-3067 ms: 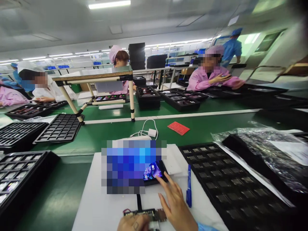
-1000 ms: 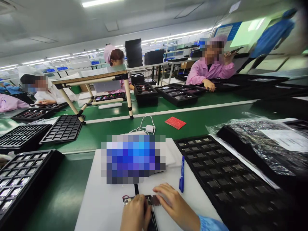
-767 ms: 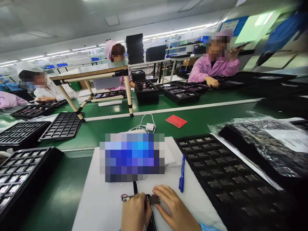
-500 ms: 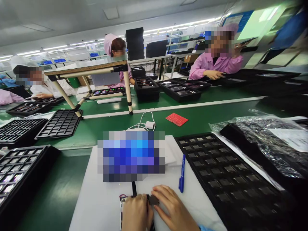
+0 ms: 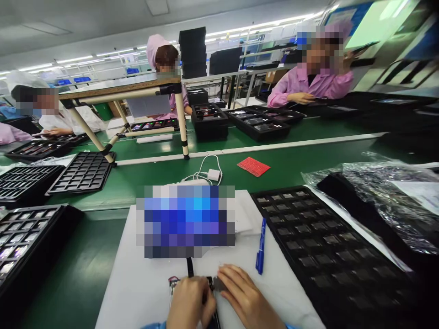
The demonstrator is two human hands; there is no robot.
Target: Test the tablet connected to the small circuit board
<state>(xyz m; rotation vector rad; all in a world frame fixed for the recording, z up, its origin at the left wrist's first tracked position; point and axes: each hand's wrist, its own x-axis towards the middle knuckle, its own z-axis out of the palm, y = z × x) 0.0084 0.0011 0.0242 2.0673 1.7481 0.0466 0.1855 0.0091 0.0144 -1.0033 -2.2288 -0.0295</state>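
Observation:
My left hand [image 5: 190,302] presses down on a small circuit board [image 5: 172,284] lying on a white mat [image 5: 137,283] at the near edge. My right hand [image 5: 242,299] pinches a small dark part [image 5: 216,283] at the board's right end. A black flat cable [image 5: 189,266] runs from the board up to a lit blue screen [image 5: 185,220], which is blurred out. Most of the board is hidden under my fingers. A blue pen [image 5: 261,245] lies just right of my right hand.
A black compartment tray [image 5: 318,242] with small parts sits on the right, another tray [image 5: 20,237] on the left. A white charger and cord [image 5: 209,173] and a red card [image 5: 254,166] lie on the green belt. People in pink coats work across the line.
My right hand left the screen and came down to the board beside my left hand. Since a second ago both hands stay on the board, and the view has tilted slightly downward.

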